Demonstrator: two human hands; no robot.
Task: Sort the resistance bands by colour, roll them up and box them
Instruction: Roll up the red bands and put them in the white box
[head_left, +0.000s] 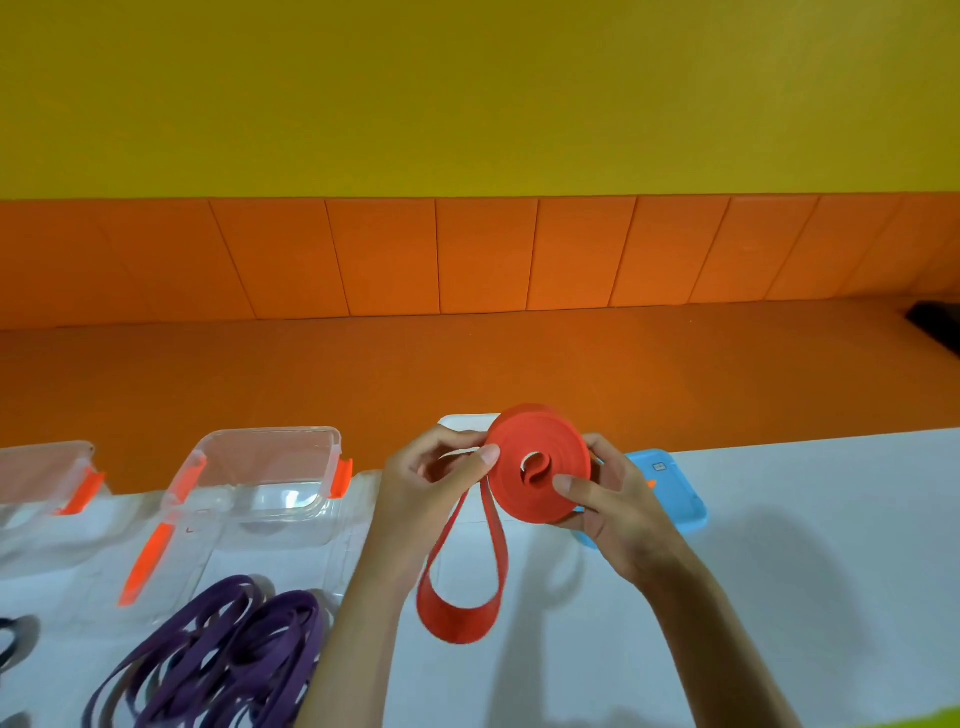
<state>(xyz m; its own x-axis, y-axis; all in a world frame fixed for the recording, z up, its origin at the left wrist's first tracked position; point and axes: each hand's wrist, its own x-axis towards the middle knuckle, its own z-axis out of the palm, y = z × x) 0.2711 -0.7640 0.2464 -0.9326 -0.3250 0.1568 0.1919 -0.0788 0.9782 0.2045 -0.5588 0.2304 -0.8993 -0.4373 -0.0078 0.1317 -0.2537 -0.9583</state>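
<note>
Red band (540, 462) coil | left hand (431, 478), right hand (618, 499) fingers pinch it | tail loop (457, 618) hangs free over table (805, 519), probably

Indoor exercise or play room, so judged from its fittings: yellow wall (467, 93) above a row of orange padded panels (483, 254); orange floor (467, 364) of like colour; white table (805, 545) bearing purple resistance bands (218, 654) and clear boxes (260, 432) with orange clips; exact kind of room uncertain.
</note>
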